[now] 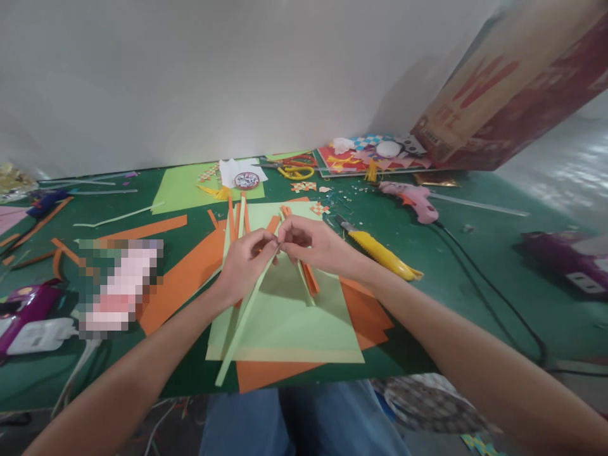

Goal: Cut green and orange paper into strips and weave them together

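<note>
My left hand [249, 256] and my right hand [308, 240] meet over a light green sheet [313, 323], fingertips pinched together. Between them runs a long pale green paper strip [244, 326], which slants down toward the table's front edge from my left fingers. Another pale green strip [304, 283] hangs down below my right hand. Orange strips [311, 277] lie beside it, partly under my right hand, and more orange and green strips [237, 215] stand out behind my left hand. Orange sheets [190, 278] lie beneath the green one.
A yellow cutter knife [380, 252] and a pink glue gun [413, 197] with a black cable lie at right. Scissors with yellow handles [297, 172] are at the back. A blurred-out phone [123, 285] and a white plug [40, 335] sit left. A large bag [513, 88] stands back right.
</note>
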Motion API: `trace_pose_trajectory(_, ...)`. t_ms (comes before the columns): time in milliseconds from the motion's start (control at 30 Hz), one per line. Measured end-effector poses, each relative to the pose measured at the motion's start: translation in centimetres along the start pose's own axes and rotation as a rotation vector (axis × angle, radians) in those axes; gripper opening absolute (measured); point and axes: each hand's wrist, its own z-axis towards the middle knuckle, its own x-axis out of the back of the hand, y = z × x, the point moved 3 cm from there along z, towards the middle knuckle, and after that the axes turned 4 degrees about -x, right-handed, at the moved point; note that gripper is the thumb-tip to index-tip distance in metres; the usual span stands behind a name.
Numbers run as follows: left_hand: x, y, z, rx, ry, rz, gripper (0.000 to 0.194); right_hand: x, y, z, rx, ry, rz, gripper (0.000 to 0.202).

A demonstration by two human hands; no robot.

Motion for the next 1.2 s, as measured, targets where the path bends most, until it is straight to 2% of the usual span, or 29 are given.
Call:
trace_pose_trajectory(400,-0.06,-0.17,-0.06,0.007,-0.025,0.022,0.013,0.37,-0.25,-0.04,0.05,0.014,-0.122,0.013)
trace_pose_trajectory(567,0.0,0.06,-0.08,-0.012,0.002,0.061,0.015,0.3,-0.16,0.04,-0.023,0.0,0.026,0.004)
trace_pose_trajectory(733,0.11,0.42,-0.21,-0.053,0.046,0.108,0.015,0.22,-0.06,0.21,-0.037,-0.01,0.141,0.012)
trace_pose_trajectory(933,0.04,0.32,-0.33,-0.096,0.034,0.146,0.014,0.32,0.23,0.42,-0.079,-0.016,0.191,0.025)
trace_pose_trajectory(1067,-0.07,0.25,-0.36,-0.131,0.023,0.168,0.016,0.29,0.27,0.5,-0.101,-0.022,0.178,0.026)
trace_pose_trajectory(1200,-0.19,0.14,-0.35,-0.099,0.011,0.139,0.017,0.22,0.27,0.52,-0.094,-0.006,0.143,0.025)
